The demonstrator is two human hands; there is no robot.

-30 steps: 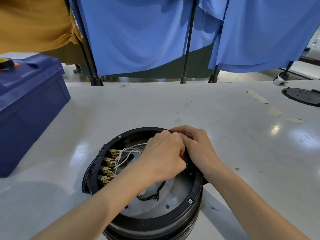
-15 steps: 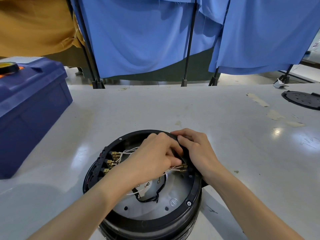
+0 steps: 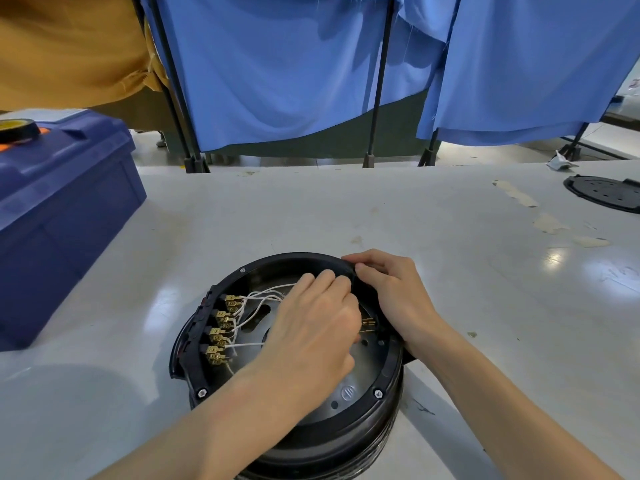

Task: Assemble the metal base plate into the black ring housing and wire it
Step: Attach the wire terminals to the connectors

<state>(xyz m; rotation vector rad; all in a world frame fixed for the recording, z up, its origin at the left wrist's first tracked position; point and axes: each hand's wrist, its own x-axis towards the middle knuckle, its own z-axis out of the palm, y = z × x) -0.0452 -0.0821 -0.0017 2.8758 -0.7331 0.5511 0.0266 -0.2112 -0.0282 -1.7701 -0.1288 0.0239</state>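
The black ring housing [image 3: 284, 263] sits on the white table in front of me, with the metal base plate [image 3: 360, 379] lying inside it. Brass terminals [image 3: 221, 327] line the housing's left inner wall, and white wires [image 3: 256, 301] run from them toward the middle. My left hand [image 3: 311, 337] is curled over the plate's centre, fingers bent down among the wires; what it pinches is hidden. My right hand [image 3: 394, 296] grips the housing's right rim, thumb on top. Two more brass terminals [image 3: 369, 325] show between the hands.
A blue plastic toolbox [image 3: 59, 216] stands at the left, a tape roll [image 3: 17, 129] on its lid. A black round plate [image 3: 606, 192] lies at the far right edge. Blue curtains on black stands [image 3: 377, 98] hang behind the table. Tape scraps mark the table's right side.
My left hand slid from the housing's far right rim toward the centre of the plate. The right hand stays on the right rim. My head came closer and lower.
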